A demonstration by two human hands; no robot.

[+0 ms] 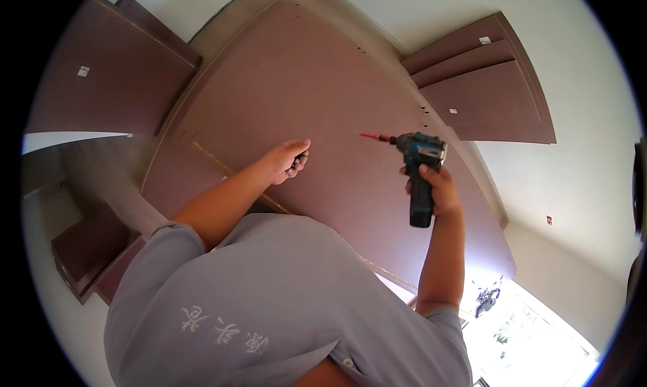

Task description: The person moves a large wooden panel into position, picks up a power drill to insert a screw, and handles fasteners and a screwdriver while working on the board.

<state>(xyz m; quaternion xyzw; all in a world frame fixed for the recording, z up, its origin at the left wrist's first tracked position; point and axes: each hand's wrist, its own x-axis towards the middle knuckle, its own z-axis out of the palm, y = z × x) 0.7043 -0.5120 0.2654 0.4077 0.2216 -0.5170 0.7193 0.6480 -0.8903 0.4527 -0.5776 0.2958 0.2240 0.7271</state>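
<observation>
My right hand [443, 190] is wrapped round the handle of a black and blue cordless drill driver [422, 178]. Its red-tipped bit [373, 136] points left and touches nothing. To the left, my left hand [290, 163] is closed in a fist with small dark pieces showing between the fingers; they look like small fasteners, though their kind is too small to tell. Both hands are above a large reddish-brown panel [323, 84]. Small dark holes and fittings show along the panel's far and right edges.
More brown panels [128, 67] with a white sticker are at the far left. Stacked panels [482, 84] lean against the white wall [573, 63] at the far right. A brown box-like piece [94, 249] lies at lower left. Bright light comes through a window [532, 333] at lower right.
</observation>
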